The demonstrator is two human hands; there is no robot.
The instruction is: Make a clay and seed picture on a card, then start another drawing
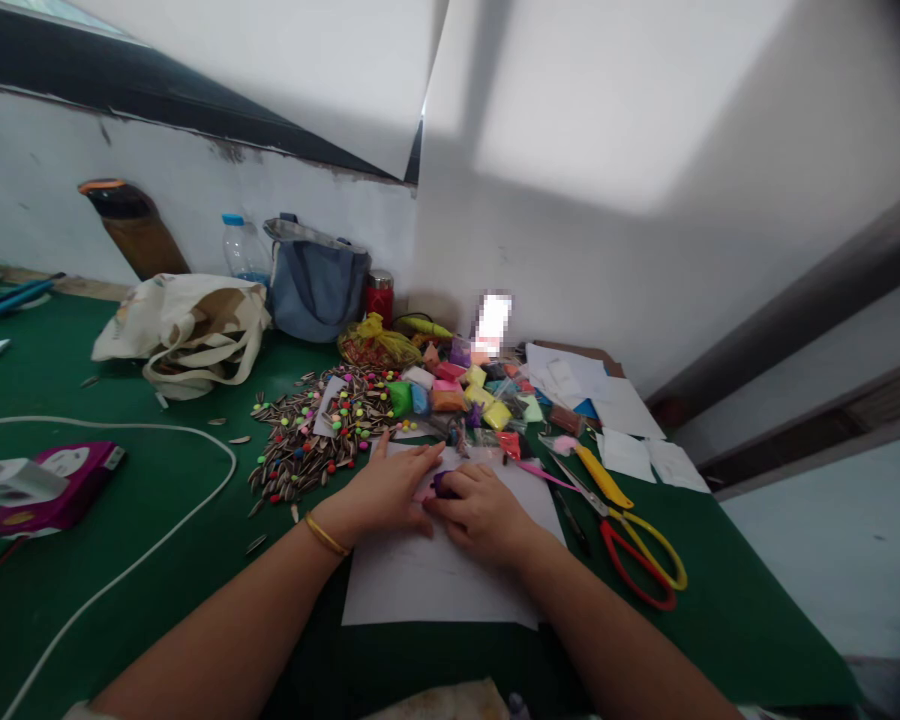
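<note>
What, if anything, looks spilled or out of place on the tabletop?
The striped seeds look somewhat spilled: mixed with coloured beads, they lie in a loose heap to the left of the white paper, with strays on the green tabletop. That may be deliberate.

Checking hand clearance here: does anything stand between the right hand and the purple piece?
Nothing visible does: the right hand has its fingers on the purple piece, over the white paper. The left hand is alongside.

I wear a thin, round, gold bangle (325, 536) by my left hand (391, 488). My right hand (489, 515) and its wrist (526, 548) are bare.
</note>
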